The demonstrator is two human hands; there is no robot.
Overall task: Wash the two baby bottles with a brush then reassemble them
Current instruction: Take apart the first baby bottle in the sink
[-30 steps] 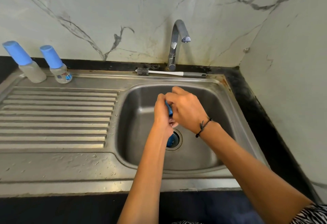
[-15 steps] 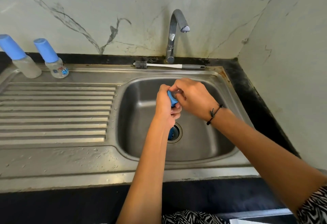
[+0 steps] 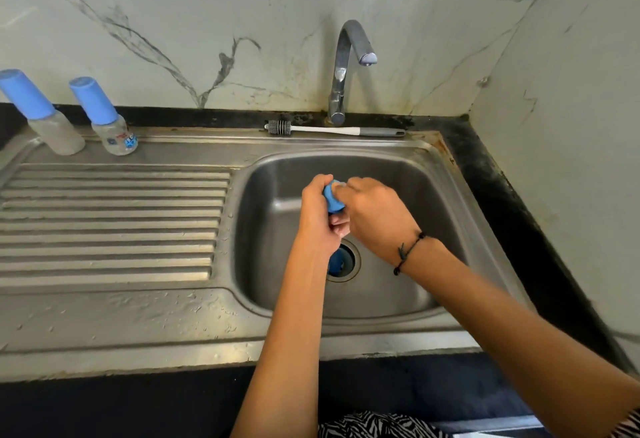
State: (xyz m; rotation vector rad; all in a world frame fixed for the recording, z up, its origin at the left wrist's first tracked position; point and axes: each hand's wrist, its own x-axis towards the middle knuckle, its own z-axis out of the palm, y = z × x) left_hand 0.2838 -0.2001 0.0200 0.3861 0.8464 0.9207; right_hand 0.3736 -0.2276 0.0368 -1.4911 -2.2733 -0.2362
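Both our hands have risen slightly above the sink (image 3: 429, 174): left hand (image 3: 317, 216) grips the blue part (image 3: 333, 199), right hand (image 3: 375, 212) pinches its top, probably to keep drips over the basin. Two capped baby bottles (image 3: 114, 126) stand far left; label unreadable. Brush (image 3: 332, 129) lies behind

Two capped baby bottles (image 3: 60, 126) (image 3: 110, 126), clear with tall blue caps, stand side by side at my drainboard's back left corner, the white-and-grey brush (image 3: 332, 130) lies along the sink's back rim, and I hold a small blue piece (image 3: 333, 199) over the basin.
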